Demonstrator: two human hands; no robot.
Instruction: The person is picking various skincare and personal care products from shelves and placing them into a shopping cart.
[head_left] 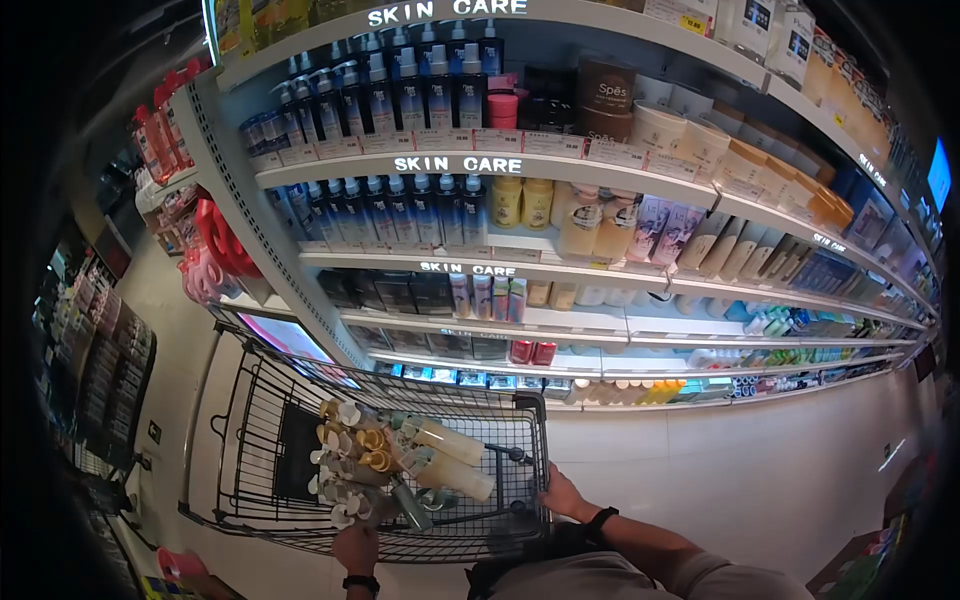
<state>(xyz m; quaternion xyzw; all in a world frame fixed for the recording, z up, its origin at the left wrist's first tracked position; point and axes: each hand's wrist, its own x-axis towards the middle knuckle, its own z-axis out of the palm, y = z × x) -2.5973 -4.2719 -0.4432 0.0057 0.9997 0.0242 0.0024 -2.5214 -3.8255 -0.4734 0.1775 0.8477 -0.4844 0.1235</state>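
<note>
A black wire shopping cart [240, 440] stands in front of me, alongside the shelves. In its basket lies a heap of pump bottles [375, 450], with gold, white and grey heads. Two long pale-yellow bottles [450, 440] lie at the right of the heap, and a grey-green bottle [411, 505] leans nearer to me. My left hand [357, 548] is closed at the cart's near rim, just below the white-headed bottles; its fingers are partly hidden. At the right-hand end of the basket, my right hand [565, 495] is closed round the cart's edge.
Skin care shelves [480, 160] rise beyond the cart, with blue pump bottles [410, 100], yellow jars [537, 200] and boxes. Red and pink goods [215, 245] hang at the shelf's left end. Another rack [100, 350] stands far left. Pale floor tiles [690, 450] extend right.
</note>
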